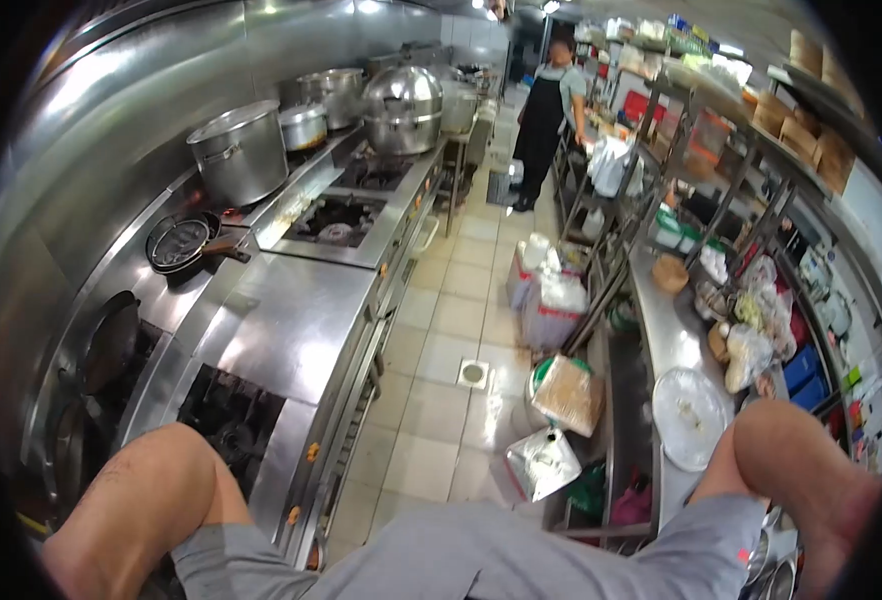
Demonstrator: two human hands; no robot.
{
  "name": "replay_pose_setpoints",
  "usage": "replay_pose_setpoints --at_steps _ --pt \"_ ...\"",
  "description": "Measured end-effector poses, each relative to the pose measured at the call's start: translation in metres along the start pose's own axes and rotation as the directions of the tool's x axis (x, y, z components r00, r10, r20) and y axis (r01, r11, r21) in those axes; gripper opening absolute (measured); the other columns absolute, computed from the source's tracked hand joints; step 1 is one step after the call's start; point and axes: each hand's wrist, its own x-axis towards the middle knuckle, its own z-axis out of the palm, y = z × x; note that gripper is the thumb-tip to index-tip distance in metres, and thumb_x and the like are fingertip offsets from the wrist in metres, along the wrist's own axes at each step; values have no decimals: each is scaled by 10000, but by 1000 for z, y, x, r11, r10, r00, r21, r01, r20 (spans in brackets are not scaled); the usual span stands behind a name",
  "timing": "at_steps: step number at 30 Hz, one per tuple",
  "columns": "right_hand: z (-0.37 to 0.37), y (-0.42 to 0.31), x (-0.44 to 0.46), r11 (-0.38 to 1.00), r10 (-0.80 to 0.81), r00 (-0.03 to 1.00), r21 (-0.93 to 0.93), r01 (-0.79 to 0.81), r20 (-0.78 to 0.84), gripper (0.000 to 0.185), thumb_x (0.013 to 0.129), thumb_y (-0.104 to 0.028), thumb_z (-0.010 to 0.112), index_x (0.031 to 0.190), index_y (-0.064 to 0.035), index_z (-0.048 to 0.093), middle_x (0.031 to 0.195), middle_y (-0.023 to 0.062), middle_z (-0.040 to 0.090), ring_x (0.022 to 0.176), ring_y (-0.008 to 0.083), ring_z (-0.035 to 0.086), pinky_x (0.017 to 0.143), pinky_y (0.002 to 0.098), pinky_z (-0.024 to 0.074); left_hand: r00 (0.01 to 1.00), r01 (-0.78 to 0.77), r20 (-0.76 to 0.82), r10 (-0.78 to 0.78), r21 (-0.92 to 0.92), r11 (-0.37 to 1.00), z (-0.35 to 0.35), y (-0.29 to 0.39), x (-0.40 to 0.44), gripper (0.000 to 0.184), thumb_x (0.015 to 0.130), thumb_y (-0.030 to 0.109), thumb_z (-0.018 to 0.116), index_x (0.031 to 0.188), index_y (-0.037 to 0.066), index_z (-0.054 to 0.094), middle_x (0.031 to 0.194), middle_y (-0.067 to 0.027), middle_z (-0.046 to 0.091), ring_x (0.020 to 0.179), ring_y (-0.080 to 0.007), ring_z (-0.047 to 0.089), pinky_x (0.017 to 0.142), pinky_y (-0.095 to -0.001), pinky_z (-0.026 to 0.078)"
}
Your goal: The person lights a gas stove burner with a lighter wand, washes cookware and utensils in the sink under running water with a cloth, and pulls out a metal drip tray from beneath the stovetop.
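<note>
Neither of my hands shows; only my bent bare arms below grey sleeves are in the head view, one at each side. The left arm is in front of the stove counter, near a black burner. My right arm overlaps the steel worktable on the right, beside a large round translucent lid or tray. What my hands hold or touch is hidden.
Pans, a large pot and a domed steamer stand along the left. Boxes and plastic tubs sit on the tiled floor. A person in a dark apron stands farther back beside shelving.
</note>
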Motion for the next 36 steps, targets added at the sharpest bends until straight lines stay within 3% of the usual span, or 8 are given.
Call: replay_pose_setpoints --at_steps 8,9,11,14,17,22,30,36 --pt "-4 -2 0 991 76 992 -100 -86 -100 188 927 -253 339 1034 -152 456 793 -24 481 711 78 502 733 341 444 948 -306 -58 314 117 945 -37 -12 -4 352 883 416 397 1205 284 444 1223 37 412 1000 -123 451 966 -442 230" --pt "-7 -4 -10 984 113 980 -118 -133 -163 188 928 -251 337 1029 -153 461 790 -26 481 709 77 502 732 341 444 964 -229 -93 250 194 954 -50 -14 -22 334 859 394 449 1190 355 430 1239 72 437 1062 -137 452 894 -487 294" --pt "-15 -15 -59 955 282 916 -7 -297 -286 232 875 -258 380 1032 -114 475 837 40 495 698 144 466 697 387 401 972 -109 -202 122 73 991 -49 -34 -62 328 801 369 467 1113 304 543 1213 -4 411 1037 -174 413 920 -465 196" --pt "-8 -36 -97 806 580 815 165 -569 -21 229 834 -253 438 1023 -129 476 804 46 415 698 190 378 687 450 297 979 117 -180 -94 124 985 -34 -46 -92 281 825 293 454 1088 290 554 1179 -31 390 987 -210 349 941 -489 189" --pt "-2 -40 -96 840 538 835 154 -520 -120 217 845 -249 410 966 -95 503 813 31 466 648 181 372 684 429 307 980 35 -200 7 204 978 -25 -51 -74 246 863 299 435 1080 290 550 1136 24 441 962 -192 383 965 -496 177" --pt "9 -52 -39 876 389 881 -186 -444 -271 169 858 -396 431 786 -254 491 741 -86 412 672 124 370 792 398 293 987 -33 -148 62 196 980 2 -38 -21 220 849 345 471 1044 277 547 1057 81 492 908 -175 427 934 -493 197" --pt "10 -52 -28 933 347 929 -55 -356 -129 173 854 -379 454 818 -214 490 725 -59 392 631 123 371 712 384 304 989 -52 -136 65 98 994 31 -41 -19 197 794 313 544 954 200 537 926 21 516 795 -184 438 822 -438 268" --pt "38 -64 -48 824 564 825 81 -561 -25 184 850 -367 471 841 -184 489 713 -38 377 601 122 372 653 373 312 991 -5 -132 20 113 994 63 -52 -36 213 752 289 600 887 141 529 828 -25 535 711 -190 446 738 -397 321"
